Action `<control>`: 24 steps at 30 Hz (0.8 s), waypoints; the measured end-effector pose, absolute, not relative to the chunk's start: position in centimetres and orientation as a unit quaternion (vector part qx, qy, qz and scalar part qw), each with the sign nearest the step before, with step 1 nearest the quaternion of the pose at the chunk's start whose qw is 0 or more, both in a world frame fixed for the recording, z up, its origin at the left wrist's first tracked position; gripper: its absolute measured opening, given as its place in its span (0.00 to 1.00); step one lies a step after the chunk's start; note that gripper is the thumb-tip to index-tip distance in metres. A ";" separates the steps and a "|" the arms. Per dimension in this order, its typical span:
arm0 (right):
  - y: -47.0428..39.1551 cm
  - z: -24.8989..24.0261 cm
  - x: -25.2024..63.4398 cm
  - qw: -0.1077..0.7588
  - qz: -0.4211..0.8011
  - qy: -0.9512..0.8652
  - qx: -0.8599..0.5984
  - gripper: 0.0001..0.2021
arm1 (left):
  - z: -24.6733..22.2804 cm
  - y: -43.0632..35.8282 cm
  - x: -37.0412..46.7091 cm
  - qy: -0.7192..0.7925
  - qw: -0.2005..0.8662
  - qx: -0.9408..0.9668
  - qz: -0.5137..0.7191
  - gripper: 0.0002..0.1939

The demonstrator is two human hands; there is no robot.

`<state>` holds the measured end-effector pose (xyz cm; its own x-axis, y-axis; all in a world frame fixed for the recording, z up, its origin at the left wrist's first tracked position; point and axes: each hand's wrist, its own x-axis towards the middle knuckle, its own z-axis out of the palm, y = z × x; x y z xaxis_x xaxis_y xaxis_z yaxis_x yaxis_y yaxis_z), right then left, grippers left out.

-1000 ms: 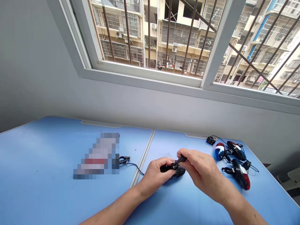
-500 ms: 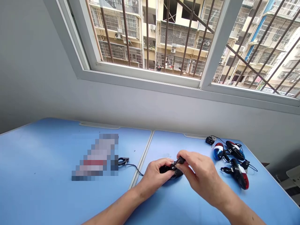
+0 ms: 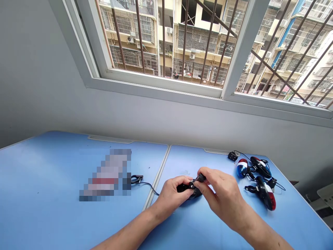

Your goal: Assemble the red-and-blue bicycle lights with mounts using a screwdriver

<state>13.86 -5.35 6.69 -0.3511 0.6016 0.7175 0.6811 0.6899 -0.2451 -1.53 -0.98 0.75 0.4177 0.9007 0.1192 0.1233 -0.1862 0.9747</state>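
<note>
My left hand [image 3: 173,193] is closed around a black bicycle horn-light unit [image 3: 194,195] that lies low over the table, its bracket side up. The fingers cover much of it, so its coloured front does not show. Pinched in my right hand [image 3: 221,189] is a short black-handled screwdriver [image 3: 200,178]. Its tip points down and left at the small bracket between my thumbs; whether it sits in a screw cannot be made out. From under my left hand a thin black cable [image 3: 150,185] runs left to a black clip-like part [image 3: 136,179].
Several red, white and blue horn-lights [image 3: 266,191] with black clamps and cables lie at the right. Behind them is a small black box [image 3: 232,156]. A blurred-out flat object [image 3: 104,177] lies on the left half of the blue table [image 3: 52,180]. A barred window [image 3: 166,80] is ahead.
My right hand and the screwdriver have shifted very slightly to the right. My left hand and the unit stay almost where they were.
</note>
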 end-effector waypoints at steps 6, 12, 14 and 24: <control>-5.4 6.4 13.7 0.420 -0.059 -0.814 -0.398 0.03 | 0.8 -1.0 -1.5 0.382 0.510 0.668 0.384 0.06; -5.4 6.3 13.6 0.423 -0.075 -0.807 -0.406 0.04 | 0.7 -1.1 -1.5 0.383 0.506 0.670 0.385 0.06; -5.2 6.3 13.7 0.428 -0.071 -0.806 -0.402 0.04 | 0.6 -1.0 -1.5 0.382 0.503 0.673 0.386 0.05; -4.0 5.6 14.8 0.458 -0.027 -0.828 -0.323 0.17 | 0.3 -0.8 -1.5 0.391 0.507 0.660 0.393 0.05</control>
